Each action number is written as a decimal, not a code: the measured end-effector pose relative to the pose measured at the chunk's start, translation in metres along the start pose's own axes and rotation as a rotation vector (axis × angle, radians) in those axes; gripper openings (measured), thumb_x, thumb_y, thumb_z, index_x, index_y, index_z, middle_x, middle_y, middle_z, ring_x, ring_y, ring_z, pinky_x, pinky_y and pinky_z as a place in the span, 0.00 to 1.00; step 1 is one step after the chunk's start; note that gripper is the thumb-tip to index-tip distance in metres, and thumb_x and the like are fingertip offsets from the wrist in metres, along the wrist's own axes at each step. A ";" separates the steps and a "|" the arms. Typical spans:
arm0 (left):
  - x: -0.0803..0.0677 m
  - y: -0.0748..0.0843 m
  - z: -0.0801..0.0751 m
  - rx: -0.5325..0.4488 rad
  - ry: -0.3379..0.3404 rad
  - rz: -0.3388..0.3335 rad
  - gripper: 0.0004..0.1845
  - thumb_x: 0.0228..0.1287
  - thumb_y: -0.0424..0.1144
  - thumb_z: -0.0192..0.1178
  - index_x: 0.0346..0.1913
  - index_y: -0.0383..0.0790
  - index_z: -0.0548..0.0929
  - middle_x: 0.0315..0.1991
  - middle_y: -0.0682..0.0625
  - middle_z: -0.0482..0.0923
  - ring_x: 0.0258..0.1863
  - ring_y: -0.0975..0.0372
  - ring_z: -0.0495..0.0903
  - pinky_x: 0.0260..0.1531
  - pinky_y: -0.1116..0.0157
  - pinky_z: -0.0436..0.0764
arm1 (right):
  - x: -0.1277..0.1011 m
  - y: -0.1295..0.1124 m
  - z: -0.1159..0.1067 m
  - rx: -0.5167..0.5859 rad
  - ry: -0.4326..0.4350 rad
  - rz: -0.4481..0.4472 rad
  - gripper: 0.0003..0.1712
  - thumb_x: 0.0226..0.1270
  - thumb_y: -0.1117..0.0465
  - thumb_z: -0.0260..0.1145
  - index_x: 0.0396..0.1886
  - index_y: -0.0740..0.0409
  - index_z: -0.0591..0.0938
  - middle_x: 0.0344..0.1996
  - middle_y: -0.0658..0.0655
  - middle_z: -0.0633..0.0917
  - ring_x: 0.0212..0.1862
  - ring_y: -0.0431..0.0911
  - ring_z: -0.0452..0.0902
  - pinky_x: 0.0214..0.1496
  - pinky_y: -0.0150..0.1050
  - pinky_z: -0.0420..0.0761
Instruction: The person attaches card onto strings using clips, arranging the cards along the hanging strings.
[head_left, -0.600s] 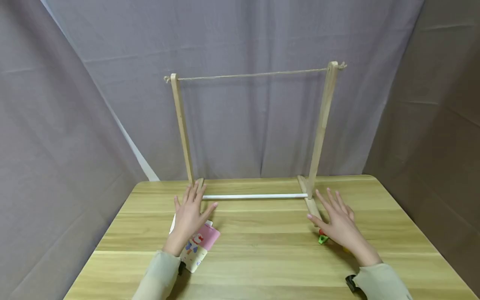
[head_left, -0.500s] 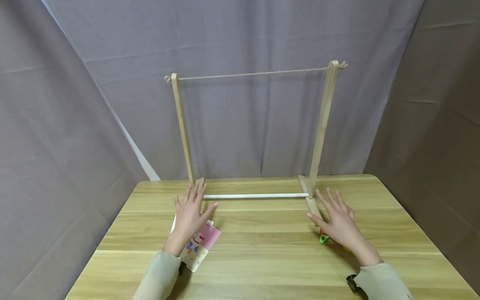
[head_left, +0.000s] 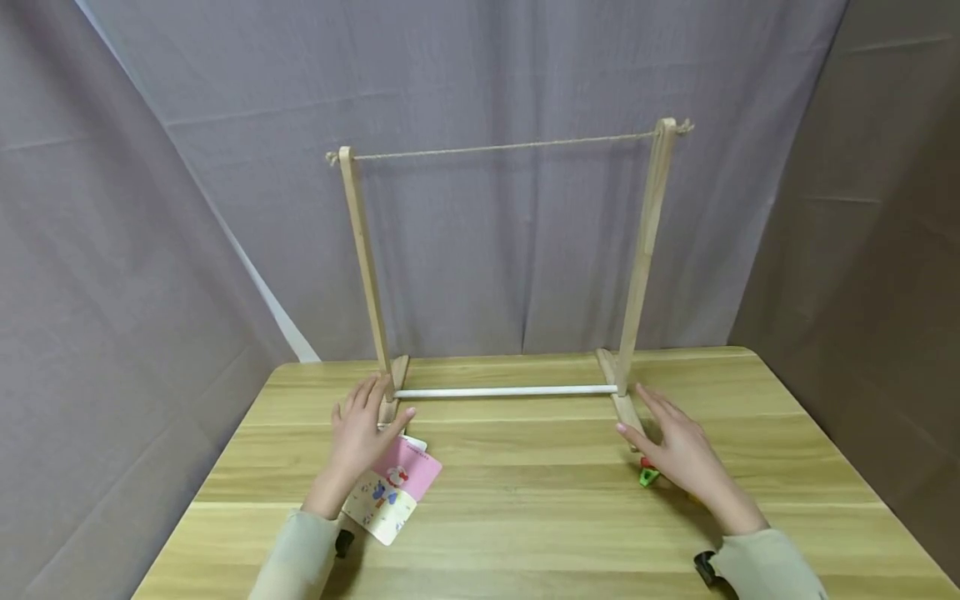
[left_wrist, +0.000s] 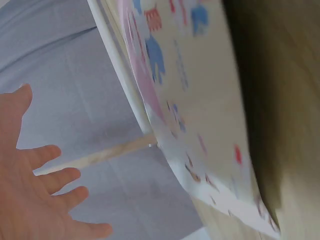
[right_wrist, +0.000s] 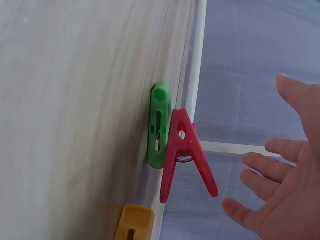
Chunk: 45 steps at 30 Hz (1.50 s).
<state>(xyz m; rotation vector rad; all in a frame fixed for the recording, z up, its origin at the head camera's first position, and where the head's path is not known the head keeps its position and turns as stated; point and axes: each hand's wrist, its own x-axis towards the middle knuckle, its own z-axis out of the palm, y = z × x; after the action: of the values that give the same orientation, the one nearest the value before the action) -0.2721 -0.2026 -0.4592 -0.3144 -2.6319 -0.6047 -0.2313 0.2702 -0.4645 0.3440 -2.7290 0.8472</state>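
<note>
A wooden drying rack (head_left: 645, 242) with two uprights, a twine line (head_left: 502, 148) across the top and a white crossbar (head_left: 502, 390) stands at the back of the table (head_left: 525, 500). My left hand (head_left: 362, 432) hovers open beside the rack's left foot, above a pink and cream printed card (head_left: 390, 490) (left_wrist: 200, 100). My right hand (head_left: 675, 446) (right_wrist: 280, 200) is open by the rack's right foot. Under it lie a green clothespin (head_left: 647, 477) (right_wrist: 159, 125), a red clothespin (right_wrist: 186, 155) and a yellow clothespin (right_wrist: 134, 222).
Grey curtains (head_left: 487, 67) close in the table on the back and both sides. The light wooden tabletop stretches bare between the two hands and toward the front edge.
My left hand has slid a little left and back toward me, uncovering more of the printed card. The right hand has shifted slightly, fingers lower. The rack has not moved.
</note>
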 end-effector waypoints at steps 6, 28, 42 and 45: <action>-0.005 -0.010 -0.009 -0.018 -0.021 -0.027 0.42 0.65 0.60 0.64 0.74 0.39 0.67 0.71 0.33 0.65 0.70 0.36 0.61 0.63 0.28 0.55 | 0.000 -0.004 -0.001 0.036 -0.032 0.033 0.47 0.73 0.42 0.64 0.78 0.65 0.58 0.72 0.76 0.62 0.69 0.76 0.59 0.65 0.72 0.62; -0.022 -0.017 -0.010 -0.075 -0.110 -0.104 0.43 0.60 0.56 0.71 0.69 0.30 0.71 0.64 0.30 0.72 0.64 0.36 0.69 0.59 0.38 0.72 | 0.000 -0.012 0.012 0.050 -0.079 -0.023 0.41 0.74 0.44 0.63 0.76 0.62 0.64 0.68 0.71 0.71 0.68 0.72 0.64 0.65 0.69 0.65; -0.030 -0.018 -0.007 -0.127 -0.166 -0.147 0.37 0.59 0.51 0.73 0.60 0.24 0.76 0.56 0.29 0.76 0.55 0.37 0.76 0.57 0.42 0.75 | -0.001 -0.014 0.020 0.078 -0.097 -0.057 0.38 0.74 0.47 0.63 0.71 0.69 0.69 0.62 0.69 0.78 0.64 0.69 0.71 0.63 0.67 0.69; -0.032 -0.018 -0.007 -0.123 -0.184 -0.159 0.36 0.57 0.49 0.74 0.58 0.23 0.77 0.52 0.30 0.77 0.52 0.40 0.78 0.54 0.44 0.78 | -0.001 -0.015 0.023 0.084 -0.109 -0.067 0.38 0.75 0.47 0.63 0.71 0.69 0.69 0.61 0.69 0.79 0.62 0.69 0.73 0.62 0.66 0.71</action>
<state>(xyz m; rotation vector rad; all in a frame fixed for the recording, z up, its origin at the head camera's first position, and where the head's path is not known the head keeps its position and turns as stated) -0.2473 -0.2258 -0.4742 -0.2069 -2.8215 -0.8278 -0.2298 0.2451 -0.4758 0.5109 -2.7685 0.9536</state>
